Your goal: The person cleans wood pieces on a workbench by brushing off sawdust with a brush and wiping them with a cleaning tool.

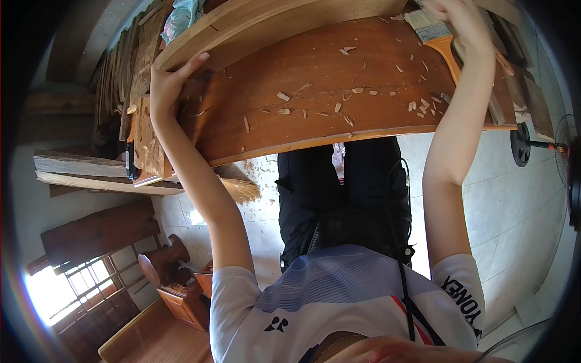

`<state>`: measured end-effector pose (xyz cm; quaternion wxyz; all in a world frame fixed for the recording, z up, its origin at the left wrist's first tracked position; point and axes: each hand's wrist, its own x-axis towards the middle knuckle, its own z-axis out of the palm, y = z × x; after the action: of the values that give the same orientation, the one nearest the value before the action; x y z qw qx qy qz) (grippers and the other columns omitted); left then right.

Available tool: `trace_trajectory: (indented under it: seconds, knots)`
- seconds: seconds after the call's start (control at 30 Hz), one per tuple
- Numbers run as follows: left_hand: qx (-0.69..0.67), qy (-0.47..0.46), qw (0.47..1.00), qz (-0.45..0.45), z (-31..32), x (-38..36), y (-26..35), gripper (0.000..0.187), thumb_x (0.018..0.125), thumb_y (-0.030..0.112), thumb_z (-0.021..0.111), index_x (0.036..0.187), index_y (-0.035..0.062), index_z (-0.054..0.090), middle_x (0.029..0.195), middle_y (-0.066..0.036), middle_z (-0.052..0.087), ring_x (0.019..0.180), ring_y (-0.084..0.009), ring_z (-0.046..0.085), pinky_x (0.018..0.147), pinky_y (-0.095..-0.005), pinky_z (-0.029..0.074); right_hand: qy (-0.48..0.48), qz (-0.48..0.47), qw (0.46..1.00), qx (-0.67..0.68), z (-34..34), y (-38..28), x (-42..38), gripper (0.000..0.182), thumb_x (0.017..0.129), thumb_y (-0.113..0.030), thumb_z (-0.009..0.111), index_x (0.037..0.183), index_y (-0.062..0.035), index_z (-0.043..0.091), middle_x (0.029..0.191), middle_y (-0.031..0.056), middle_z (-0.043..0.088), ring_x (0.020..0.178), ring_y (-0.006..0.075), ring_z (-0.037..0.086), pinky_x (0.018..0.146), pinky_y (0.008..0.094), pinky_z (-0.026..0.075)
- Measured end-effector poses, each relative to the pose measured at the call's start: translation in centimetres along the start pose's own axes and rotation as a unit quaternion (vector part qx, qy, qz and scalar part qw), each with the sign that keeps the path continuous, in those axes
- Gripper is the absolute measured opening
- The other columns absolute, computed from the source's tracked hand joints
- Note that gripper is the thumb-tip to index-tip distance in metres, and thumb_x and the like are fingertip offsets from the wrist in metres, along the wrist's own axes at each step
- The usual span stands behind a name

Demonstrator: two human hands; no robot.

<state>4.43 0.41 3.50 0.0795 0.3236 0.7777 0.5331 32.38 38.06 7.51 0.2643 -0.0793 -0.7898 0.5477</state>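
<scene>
A long pale wooden board (266, 37) stands on edge along the far side of the brown wooden workbench (290, 78). My left hand (171, 85) is wrapped round the board's left end, thumb stretched along its near face and the other fingers hidden behind it. At the upper right, my right hand (463, 27) is beyond the board's right end, fingers bent and partly cut off by the frame's edge; I cannot tell whether they hold anything. Just beside it lies a wide paintbrush (445, 48) with an orange handle and pale bristles.
Wood shavings (357, 91) are scattered over the bench top. A chisel-like tool (495, 109) lies at its right end. Timber strips (115, 91) lean at the left, near a straw broom (242, 190) on the floor. A fan (560, 148) stands at the right.
</scene>
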Motion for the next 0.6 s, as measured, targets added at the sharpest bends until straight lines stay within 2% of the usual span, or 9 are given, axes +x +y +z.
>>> trace_trajectory:
  seconds: [0.03, 0.07, 0.17, 0.3, 0.33, 0.43, 0.47, 0.6]
  knots:
    - [0.001, 0.001, 1.000, -0.002, -0.1, -0.1, 0.0, 0.046, 0.076, 0.018, 0.092, 0.110, -0.0050, 0.073, 0.101, -0.011, 0.075, 0.088, -0.0156, 0.070, 0.079, -0.0295, 0.056, 0.015, -0.008, 1.000, 0.012, -0.6, -0.2, -0.2, 0.029, 0.091, -0.003, 0.067, 0.118, 0.0001, 0.076, 0.061, -0.0054, 0.056, 0.047, 0.0021, 0.032, 0.043, 0.0241, 0.019]
    - [0.004, 0.001, 1.000, 0.001, -0.2, 0.0, -0.1, 0.046, 0.076, 0.018, 0.092, 0.110, -0.0049, 0.073, 0.101, -0.011, 0.075, 0.088, -0.0155, 0.070, 0.079, -0.0294, 0.056, 0.057, 0.038, 0.998, -0.012, -1.4, -0.8, -0.7, 0.031, 0.090, -0.001, 0.064, 0.119, 0.0034, 0.074, 0.059, -0.0058, 0.053, 0.046, 0.0025, 0.028, 0.044, 0.0249, 0.016]
    - [0.009, 0.001, 1.000, 0.000, -0.2, 0.0, -0.2, 0.046, 0.076, 0.018, 0.092, 0.110, -0.0046, 0.073, 0.101, -0.010, 0.075, 0.088, -0.0153, 0.070, 0.079, -0.0290, 0.055, 0.032, 0.031, 0.998, 0.040, -4.7, 1.3, -1.4, 0.032, 0.090, -0.001, 0.064, 0.120, 0.0026, 0.074, 0.060, -0.0054, 0.053, 0.046, 0.0026, 0.029, 0.044, 0.0245, 0.017]
    - [0.009, -0.002, 1.000, 0.002, -0.2, 0.1, 0.0, 0.045, 0.076, 0.017, 0.092, 0.110, -0.0046, 0.073, 0.101, -0.010, 0.075, 0.089, -0.0150, 0.070, 0.079, -0.0290, 0.055, 0.038, 0.028, 0.999, 0.022, -1.1, -0.4, -0.7, 0.031, 0.091, -0.003, 0.066, 0.121, 0.0038, 0.073, 0.061, -0.0055, 0.053, 0.047, 0.0029, 0.029, 0.045, 0.0246, 0.017]
    - [0.011, -0.004, 1.000, 0.010, -0.3, 0.1, -0.2, 0.045, 0.076, 0.017, 0.092, 0.110, -0.0046, 0.073, 0.101, -0.010, 0.075, 0.089, -0.0149, 0.070, 0.079, -0.0291, 0.056, 0.037, -0.018, 0.999, -0.015, 0.1, 0.2, 0.0, 0.031, 0.091, -0.004, 0.068, 0.121, 0.0038, 0.073, 0.061, -0.0061, 0.051, 0.048, 0.0034, 0.028, 0.046, 0.0248, 0.018]
    - [0.002, 0.000, 1.000, 0.002, -0.2, 0.0, -0.3, 0.046, 0.076, 0.017, 0.092, 0.111, -0.0052, 0.072, 0.101, -0.010, 0.075, 0.089, -0.0156, 0.070, 0.080, -0.0295, 0.056, 0.014, 0.057, 0.998, 0.006, 0.7, -1.5, -0.5, 0.031, 0.091, -0.004, 0.069, 0.120, 0.0036, 0.074, 0.061, -0.0063, 0.051, 0.049, 0.0035, 0.028, 0.047, 0.0249, 0.018]
    - [0.002, 0.000, 1.000, 0.004, -0.3, 0.1, -0.3, 0.046, 0.076, 0.017, 0.092, 0.111, -0.0054, 0.072, 0.101, -0.010, 0.075, 0.089, -0.0159, 0.070, 0.080, -0.0296, 0.056, 0.021, 0.035, 0.999, 0.023, 0.0, -1.2, -0.7, 0.031, 0.092, -0.004, 0.067, 0.121, 0.0045, 0.073, 0.056, -0.0074, 0.047, 0.046, 0.0027, 0.027, 0.044, 0.0245, 0.017]
    - [-0.001, 0.001, 1.000, -0.002, -0.3, 0.1, -0.3, 0.046, 0.077, 0.015, 0.091, 0.113, -0.0062, 0.071, 0.103, -0.011, 0.074, 0.090, -0.0167, 0.070, 0.081, -0.0298, 0.056, 0.109, 0.083, 0.990, 0.030, -4.4, -0.2, -2.5, 0.033, 0.092, -0.005, 0.063, 0.122, 0.0052, 0.072, 0.050, -0.0080, 0.041, 0.039, 0.0024, 0.023, 0.038, 0.0244, 0.015]
